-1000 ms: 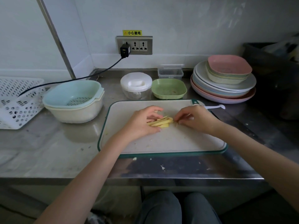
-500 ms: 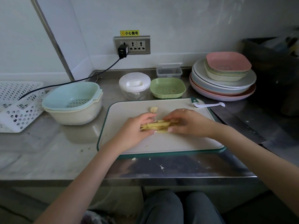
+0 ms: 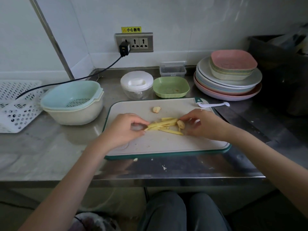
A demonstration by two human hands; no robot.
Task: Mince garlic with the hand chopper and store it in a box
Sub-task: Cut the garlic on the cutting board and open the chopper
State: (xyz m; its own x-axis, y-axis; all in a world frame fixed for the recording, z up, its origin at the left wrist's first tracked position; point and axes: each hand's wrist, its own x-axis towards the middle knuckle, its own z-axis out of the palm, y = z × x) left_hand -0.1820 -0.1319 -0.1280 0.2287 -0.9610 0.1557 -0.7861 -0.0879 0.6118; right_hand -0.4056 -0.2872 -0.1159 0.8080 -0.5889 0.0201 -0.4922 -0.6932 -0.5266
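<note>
White wall stands behind a steel desk [image 3: 50, 155], and on the wall a socket [image 3: 134, 42] carries a black plug [image 3: 124, 47] with its cord running down to the left. At the far left lies a white basket [image 3: 15, 105]. Next to it sits a blue strainer [image 3: 70, 95] inside a cream bowl [image 3: 75, 114]. Further right, at the back, stand the chopper [image 3: 136, 85] with a white lid, a green dish [image 3: 171, 87] and, behind the dish, a clear box [image 3: 173, 69].

A white board [image 3: 166, 144] with green rim lies in front of them. The left hand [image 3: 124, 130] rests on the board with fingers curled, and thumb and forefinger pinch the left ends of the yellow strips [image 3: 164, 125]. The strips lie in a loose bundle in the middle of the board, their long axis running left to right, the right ends slightly further from the person. One clove [image 3: 156, 109] lies alone on the board, beyond the strips. A second piece [image 3: 180, 124] lies at the right end of the strips, touching the fingers of the right hand [image 3: 202, 125]. This hand is also curled, its fingertips on the right ends of the strips; whether it really pinches them I cannot tell.

A white spoon [image 3: 215, 104] lies at the board's far right corner. Behind it is a stack of plates [image 3: 228, 84] with pink bowls [image 3: 233, 64] on top.
</note>
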